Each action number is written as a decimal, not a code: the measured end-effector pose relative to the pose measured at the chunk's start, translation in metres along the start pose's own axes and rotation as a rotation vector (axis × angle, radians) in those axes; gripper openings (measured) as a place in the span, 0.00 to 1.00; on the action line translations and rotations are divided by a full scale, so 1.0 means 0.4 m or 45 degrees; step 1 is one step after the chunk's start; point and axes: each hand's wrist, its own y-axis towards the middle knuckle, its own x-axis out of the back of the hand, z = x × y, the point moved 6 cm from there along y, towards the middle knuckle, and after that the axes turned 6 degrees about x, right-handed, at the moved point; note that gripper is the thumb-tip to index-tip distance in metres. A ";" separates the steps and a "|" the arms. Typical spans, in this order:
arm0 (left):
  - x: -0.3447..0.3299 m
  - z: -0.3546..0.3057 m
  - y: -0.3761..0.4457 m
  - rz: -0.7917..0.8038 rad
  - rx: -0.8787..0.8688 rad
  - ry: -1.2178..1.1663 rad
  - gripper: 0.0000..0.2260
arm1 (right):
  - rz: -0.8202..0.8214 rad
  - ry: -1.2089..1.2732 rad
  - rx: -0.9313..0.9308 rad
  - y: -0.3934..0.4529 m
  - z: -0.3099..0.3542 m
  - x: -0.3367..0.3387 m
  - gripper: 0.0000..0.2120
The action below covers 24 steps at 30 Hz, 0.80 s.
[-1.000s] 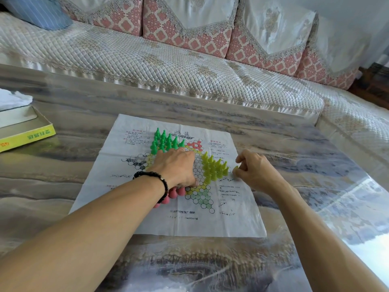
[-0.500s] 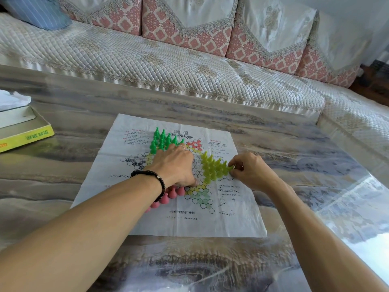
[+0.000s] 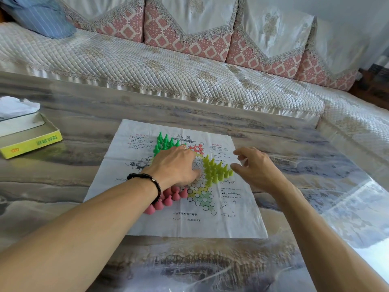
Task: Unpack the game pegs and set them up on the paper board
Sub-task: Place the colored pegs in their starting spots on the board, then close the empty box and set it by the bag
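Note:
The white paper board (image 3: 147, 218) lies flat on the table with a coloured star of hexagons printed at its middle. Several dark green pegs (image 3: 164, 142) stand in its far left point. Yellow-green pegs (image 3: 216, 171) fill the right point, and pink pegs (image 3: 168, 199) stand in the near left point, partly hidden under my wrist. My left hand (image 3: 176, 165) rests palm down on the middle of the board and holds nothing. Just right of the yellow-green pegs, my right hand (image 3: 254, 169) hovers with thumb and fingers spread apart and nothing between them.
A shallow yellow-sided box (image 3: 29, 140) sits at the table's left edge with white crumpled material (image 3: 16, 106) behind it. A quilted sofa (image 3: 168, 66) runs along the far side, with a blue cushion (image 3: 42, 15) at its left end.
My right hand moved in to the outer tip of the yellow-green group with pinched fingers, then opened and drew slightly back. The left hand stayed on the board.

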 end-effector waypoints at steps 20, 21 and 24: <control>0.167 0.528 -0.414 -0.474 0.328 0.134 0.23 | 0.065 0.012 0.558 0.054 0.644 -0.173 0.22; 0.169 0.564 -0.436 -0.471 0.366 0.140 0.23 | 0.082 0.027 0.586 0.060 0.687 -0.197 0.22; 0.180 0.668 -0.499 -0.511 0.468 0.119 0.21 | 0.144 0.067 0.662 0.076 0.814 -0.268 0.21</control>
